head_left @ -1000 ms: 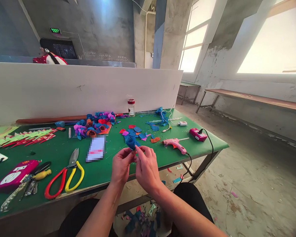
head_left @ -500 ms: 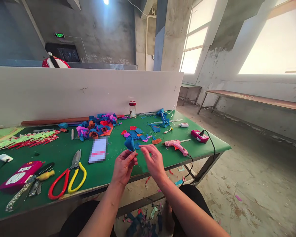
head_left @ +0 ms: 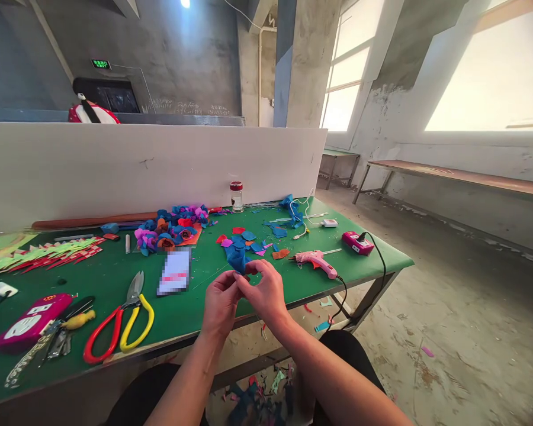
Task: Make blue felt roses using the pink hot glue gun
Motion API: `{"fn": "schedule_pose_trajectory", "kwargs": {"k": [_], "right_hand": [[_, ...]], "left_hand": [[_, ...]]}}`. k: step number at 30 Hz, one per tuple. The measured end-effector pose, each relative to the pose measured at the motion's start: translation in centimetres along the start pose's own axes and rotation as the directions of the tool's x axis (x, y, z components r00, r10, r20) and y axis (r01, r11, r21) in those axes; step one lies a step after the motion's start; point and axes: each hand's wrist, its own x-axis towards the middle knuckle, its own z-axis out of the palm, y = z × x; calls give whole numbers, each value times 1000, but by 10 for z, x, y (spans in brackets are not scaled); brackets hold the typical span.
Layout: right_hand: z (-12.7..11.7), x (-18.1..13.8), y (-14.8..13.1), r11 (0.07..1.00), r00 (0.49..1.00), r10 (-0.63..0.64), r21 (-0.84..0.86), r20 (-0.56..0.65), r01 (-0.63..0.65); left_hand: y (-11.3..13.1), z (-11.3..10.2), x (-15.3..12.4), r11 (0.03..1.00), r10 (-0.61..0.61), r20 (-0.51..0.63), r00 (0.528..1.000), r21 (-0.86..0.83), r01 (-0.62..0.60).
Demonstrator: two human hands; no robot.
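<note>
Both hands meet over the front edge of the green table (head_left: 115,278). My left hand (head_left: 220,305) and my right hand (head_left: 266,293) pinch a small blue felt flower (head_left: 237,258) between their fingertips, its petals standing above the fingers. Behind it lie loose felt petals (head_left: 249,239) in blue, red and pink. A pink glue gun (head_left: 316,261) rests on the table just right of my right hand, its black cord running off the edge.
Red-and-yellow-handled shears (head_left: 119,316) lie to the left, near a pink power strip (head_left: 24,322). A heap of finished felt flowers (head_left: 171,223), a small glass jar (head_left: 236,195) and a white divider board (head_left: 151,165) stand behind. Felt scraps litter the floor (head_left: 257,396).
My right hand had drawn away to the right of the flower; now it has come back and pinches the flower together with the left hand.
</note>
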Motion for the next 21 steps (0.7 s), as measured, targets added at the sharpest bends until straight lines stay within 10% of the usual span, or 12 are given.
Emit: {"fn": "schedule_pose_trajectory", "kwargs": {"k": [9, 17, 21], "right_hand": [[-8, 2, 4, 956, 991, 88, 271, 103, -113], [-25, 9, 7, 459, 813, 219, 679, 539, -573], [-29, 8, 9, 513, 828, 236, 658, 509, -551]], "left_hand": [[4, 1, -3, 999, -22, 76, 997, 39, 19], [3, -8, 1, 997, -77, 118, 990, 33, 74], [2, -12, 4, 995, -104, 115, 988, 8, 103]]}}
